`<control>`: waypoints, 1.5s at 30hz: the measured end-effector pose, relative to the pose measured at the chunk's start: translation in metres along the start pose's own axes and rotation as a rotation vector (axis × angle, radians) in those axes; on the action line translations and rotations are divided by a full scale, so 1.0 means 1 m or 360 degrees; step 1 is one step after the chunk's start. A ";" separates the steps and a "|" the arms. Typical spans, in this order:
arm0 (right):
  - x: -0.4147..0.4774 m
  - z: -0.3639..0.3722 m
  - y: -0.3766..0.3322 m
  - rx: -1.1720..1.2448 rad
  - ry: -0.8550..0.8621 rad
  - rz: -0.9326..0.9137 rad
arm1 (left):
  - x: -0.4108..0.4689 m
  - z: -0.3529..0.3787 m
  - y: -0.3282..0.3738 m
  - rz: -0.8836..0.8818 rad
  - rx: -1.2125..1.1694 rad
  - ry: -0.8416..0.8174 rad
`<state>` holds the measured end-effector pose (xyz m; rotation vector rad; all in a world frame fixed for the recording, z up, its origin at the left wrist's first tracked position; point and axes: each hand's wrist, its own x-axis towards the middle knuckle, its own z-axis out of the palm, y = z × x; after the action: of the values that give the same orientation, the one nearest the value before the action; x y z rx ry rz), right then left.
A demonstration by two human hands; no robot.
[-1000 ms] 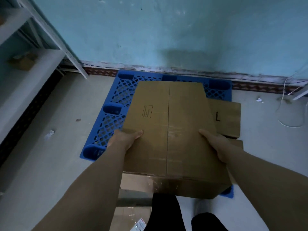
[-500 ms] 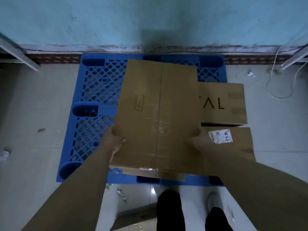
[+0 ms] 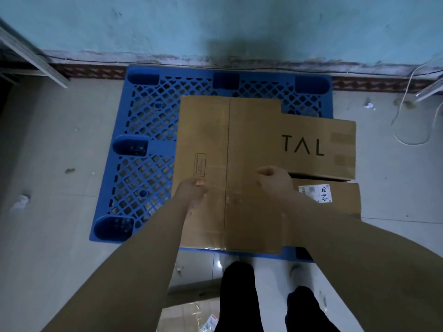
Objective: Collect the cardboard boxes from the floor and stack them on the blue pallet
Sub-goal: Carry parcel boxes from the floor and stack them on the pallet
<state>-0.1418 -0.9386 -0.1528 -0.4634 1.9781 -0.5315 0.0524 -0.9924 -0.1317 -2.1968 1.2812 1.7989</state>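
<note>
A large plain cardboard box lies flat on the blue pallet, reaching its near edge. My left hand hovers over the box's left part with its fingers curled in and nothing in them. My right hand is over the box's right part, also curled and holding nothing. To the right, a box printed "TAL" rests on the pallet. In front of that one sits a box with a white label.
Another cardboard box lies on the floor by my feet, at the bottom edge. A white shelf frame stands at the far left. A white cable trails on the floor at right. The teal wall runs right behind the pallet.
The large box went down from my grip onto the pallet. Both hands let go of its sides and now sit curled above its top.
</note>
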 end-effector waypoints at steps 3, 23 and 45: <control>-0.013 -0.010 0.008 0.0027 -0.0013 -0.0129 | -0.027 0.004 0.002 0.0037 -0.0088 0.0060; -0.174 -0.099 0.062 -0.0564 -0.0733 -0.0948 | -0.303 0.128 -0.070 0.0072 -0.0826 0.1041; -0.409 -0.069 0.314 -0.1275 -0.1283 -0.1502 | -0.564 0.311 -0.357 -0.0288 -0.1493 0.1679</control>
<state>-0.0570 -0.4495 0.0013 -1.8237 1.0117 -0.0183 0.0183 -0.2841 0.0675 -3.8709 0.0488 1.2330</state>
